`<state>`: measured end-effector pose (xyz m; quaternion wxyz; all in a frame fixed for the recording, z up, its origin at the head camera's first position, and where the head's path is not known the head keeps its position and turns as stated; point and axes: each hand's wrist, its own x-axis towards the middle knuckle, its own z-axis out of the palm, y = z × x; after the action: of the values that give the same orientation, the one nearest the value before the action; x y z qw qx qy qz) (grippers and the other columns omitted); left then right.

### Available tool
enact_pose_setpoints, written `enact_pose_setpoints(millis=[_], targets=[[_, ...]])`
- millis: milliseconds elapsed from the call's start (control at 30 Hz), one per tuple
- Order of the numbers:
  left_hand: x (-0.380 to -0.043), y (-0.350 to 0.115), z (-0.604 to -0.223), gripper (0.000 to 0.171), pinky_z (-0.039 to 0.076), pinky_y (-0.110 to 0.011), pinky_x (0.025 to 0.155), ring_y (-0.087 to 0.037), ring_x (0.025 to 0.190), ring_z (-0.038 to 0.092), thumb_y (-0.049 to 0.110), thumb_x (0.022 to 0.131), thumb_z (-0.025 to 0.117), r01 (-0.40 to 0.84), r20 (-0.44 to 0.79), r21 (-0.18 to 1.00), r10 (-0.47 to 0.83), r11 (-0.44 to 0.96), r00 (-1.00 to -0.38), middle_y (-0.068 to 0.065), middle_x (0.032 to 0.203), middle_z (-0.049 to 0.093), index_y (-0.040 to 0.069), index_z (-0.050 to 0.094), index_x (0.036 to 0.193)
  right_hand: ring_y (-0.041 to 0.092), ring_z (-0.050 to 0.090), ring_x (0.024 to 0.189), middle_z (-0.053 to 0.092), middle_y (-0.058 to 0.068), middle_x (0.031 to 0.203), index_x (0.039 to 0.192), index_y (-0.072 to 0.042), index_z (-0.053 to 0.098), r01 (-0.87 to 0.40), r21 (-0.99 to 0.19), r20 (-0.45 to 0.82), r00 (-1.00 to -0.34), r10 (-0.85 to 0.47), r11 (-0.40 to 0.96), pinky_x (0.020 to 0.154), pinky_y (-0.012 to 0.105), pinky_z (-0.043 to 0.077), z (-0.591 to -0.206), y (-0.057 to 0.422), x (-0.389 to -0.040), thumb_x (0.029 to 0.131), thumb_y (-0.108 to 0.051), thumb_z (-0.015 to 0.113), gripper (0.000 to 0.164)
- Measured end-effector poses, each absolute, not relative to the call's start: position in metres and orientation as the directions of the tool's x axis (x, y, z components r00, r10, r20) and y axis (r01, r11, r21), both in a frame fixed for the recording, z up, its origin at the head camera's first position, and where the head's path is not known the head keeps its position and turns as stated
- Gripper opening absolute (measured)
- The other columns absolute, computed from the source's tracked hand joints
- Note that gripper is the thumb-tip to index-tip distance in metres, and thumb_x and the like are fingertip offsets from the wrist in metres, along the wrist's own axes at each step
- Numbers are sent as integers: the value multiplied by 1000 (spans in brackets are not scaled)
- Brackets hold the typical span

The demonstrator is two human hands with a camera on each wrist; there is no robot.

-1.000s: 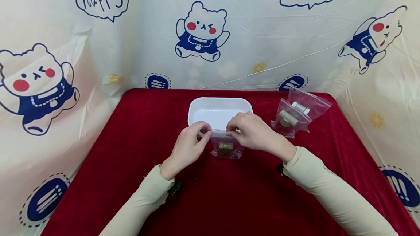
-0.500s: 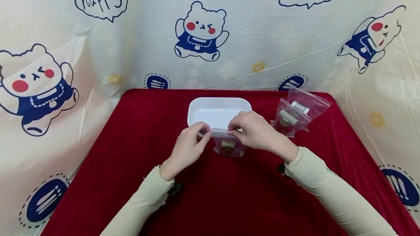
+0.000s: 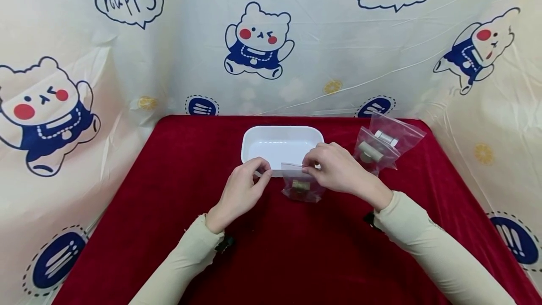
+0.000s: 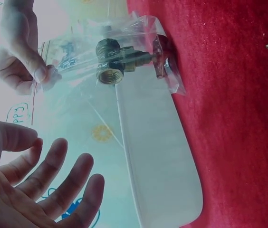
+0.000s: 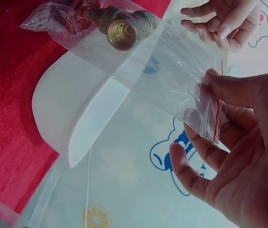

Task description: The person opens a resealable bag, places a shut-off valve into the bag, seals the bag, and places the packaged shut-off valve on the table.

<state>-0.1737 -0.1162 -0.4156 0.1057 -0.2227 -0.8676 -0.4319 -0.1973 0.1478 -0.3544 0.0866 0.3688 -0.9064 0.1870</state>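
Note:
A clear zip bag (image 3: 312, 196) hangs just in front of the white tray (image 3: 244, 148). In it is a brass valve (image 5: 146, 23) with threaded openings and a reddish handle at one end. My right hand (image 3: 334, 167) pinches the bag near its red-striped seal, at the right side of the top edge. To the left, my left hand (image 3: 243, 191) holds nothing. The left wrist view shows that hand's thumb (image 4: 17, 137) and index finger meeting at the tips, with the other fingers loosely spread, a little apart from the bag.
Two more clear zip bags (image 3: 408, 132) lie overlapping at the back right, with a silvery cylindrical piece (image 3: 386, 139) and a greyish fitting (image 3: 370, 152) inside. Red cloth (image 3: 203, 145) covers the table. A printed curtain (image 3: 178, 60) surrounds the back and sides.
My left fingers have let go of the bag's left top corner. My right hand has shifted right, carrying the bag with it; the left hand has stayed nearly in place.

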Motion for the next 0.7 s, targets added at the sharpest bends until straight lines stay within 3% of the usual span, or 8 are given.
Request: enact_pose_setpoints(millis=[700], targets=[[-173, -118, -417, 9, 56, -33, 75, -8, 83, 63, 13, 101, 69, 505, 403, 683, 304, 527, -863, 9, 88, 65, 18, 68, 94, 17, 63, 76, 74, -1, 85, 92, -12, 81, -629, -268, 297, -775, -558, 730, 71, 39, 52, -342, 179, -205, 88, -11, 85, 6]])
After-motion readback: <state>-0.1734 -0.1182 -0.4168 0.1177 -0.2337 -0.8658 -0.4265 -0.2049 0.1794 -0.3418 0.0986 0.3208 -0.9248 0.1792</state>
